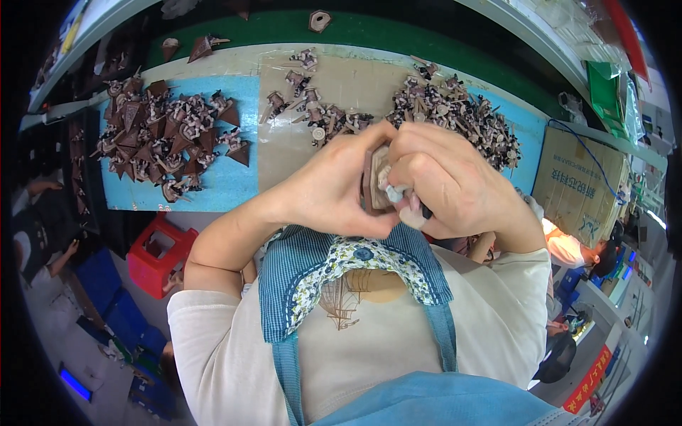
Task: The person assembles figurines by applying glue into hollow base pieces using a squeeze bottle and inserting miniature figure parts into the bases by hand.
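In front of my chest, above the table's near edge, my left hand (320,186) curls round a brown, angular-rimmed piece (374,186) with a pale top. My right hand (458,183) is closed at the same piece, its fingers bent over a small pale part (402,197) with a bluish and pinkish tint. Whether that part is joined to the brown piece is hidden by my fingers. Left of my hands lies a heap of dark brown cone-shaped pieces (135,135) with small pale figures on them. Beyond my right hand is a heap of small brown, cream and black figure parts (455,113).
A cardboard sheet (280,153) covers the middle of the blue tabletop (238,188), with scattered figure parts on it. Behind runs a green belt (263,28) bearing a hexagonal piece (320,21). A red stool (158,257), a cardboard box (579,181) and a person in orange (566,243) flank me.
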Demonstrator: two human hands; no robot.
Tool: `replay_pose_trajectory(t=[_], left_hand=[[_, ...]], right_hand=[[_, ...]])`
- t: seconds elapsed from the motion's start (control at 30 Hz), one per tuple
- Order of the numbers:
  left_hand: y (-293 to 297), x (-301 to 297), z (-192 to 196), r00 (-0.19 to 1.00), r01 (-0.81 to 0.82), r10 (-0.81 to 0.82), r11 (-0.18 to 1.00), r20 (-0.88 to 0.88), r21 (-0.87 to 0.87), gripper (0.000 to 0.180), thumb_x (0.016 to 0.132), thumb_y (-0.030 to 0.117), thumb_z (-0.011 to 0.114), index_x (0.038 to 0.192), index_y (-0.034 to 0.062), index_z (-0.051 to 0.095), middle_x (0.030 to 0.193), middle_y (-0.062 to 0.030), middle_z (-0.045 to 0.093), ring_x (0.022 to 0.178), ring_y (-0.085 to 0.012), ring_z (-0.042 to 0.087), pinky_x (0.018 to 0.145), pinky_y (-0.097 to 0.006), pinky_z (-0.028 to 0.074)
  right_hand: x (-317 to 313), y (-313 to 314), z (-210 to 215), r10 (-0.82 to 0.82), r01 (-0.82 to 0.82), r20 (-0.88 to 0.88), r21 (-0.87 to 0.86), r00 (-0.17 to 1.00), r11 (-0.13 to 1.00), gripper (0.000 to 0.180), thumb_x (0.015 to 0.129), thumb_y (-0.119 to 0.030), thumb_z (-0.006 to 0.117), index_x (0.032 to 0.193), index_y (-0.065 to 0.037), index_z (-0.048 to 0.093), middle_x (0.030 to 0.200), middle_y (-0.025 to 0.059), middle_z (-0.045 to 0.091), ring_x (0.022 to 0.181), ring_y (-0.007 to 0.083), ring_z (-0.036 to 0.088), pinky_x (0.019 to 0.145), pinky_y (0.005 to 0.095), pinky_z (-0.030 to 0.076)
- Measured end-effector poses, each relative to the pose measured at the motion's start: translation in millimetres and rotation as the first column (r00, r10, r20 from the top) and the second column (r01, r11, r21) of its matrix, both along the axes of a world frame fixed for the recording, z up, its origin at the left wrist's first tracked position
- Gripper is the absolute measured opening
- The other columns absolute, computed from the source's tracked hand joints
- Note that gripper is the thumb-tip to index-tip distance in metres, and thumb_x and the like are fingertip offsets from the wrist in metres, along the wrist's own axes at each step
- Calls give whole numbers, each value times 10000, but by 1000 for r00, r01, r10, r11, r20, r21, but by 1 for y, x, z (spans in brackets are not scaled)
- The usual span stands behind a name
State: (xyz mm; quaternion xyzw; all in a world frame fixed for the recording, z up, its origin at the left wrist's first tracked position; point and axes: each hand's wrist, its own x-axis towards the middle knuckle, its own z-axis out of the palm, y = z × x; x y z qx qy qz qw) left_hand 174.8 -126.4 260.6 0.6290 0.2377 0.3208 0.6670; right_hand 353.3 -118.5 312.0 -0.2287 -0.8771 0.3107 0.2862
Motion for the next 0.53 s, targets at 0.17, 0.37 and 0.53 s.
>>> replay_pose_trajectory(t=[0.17,0.37,0.53], left_hand=[[2,3,-3,1000,23,-22,999,18,-42,579,602,107,745,1082,-18,447,851,-110,623,815,-172,638,737,-288,492],[6,2,-16,965,118,4,886,261,-449,631,668,55,766,1186,-2,409,1071,-67,550,1009,-136,560,844,-283,475],[19,-9,-49,802,546,-129,554,583,-629,684,774,155,697,1335,38,323,1189,-88,482,1108,-194,516,1005,-309,387]], right_hand=[[5,1,-4,-4,0,-51,-77,999,997,292,558,33,630,764,-23,431,750,130,468,674,317,501,592,389,437],[21,22,2,-93,95,21,-335,995,938,389,685,-24,667,1048,-17,530,911,118,559,870,293,549,778,359,447],[27,50,-22,112,-112,6,26,994,993,404,623,53,594,1021,-20,589,1046,144,572,981,307,533,847,395,450]])
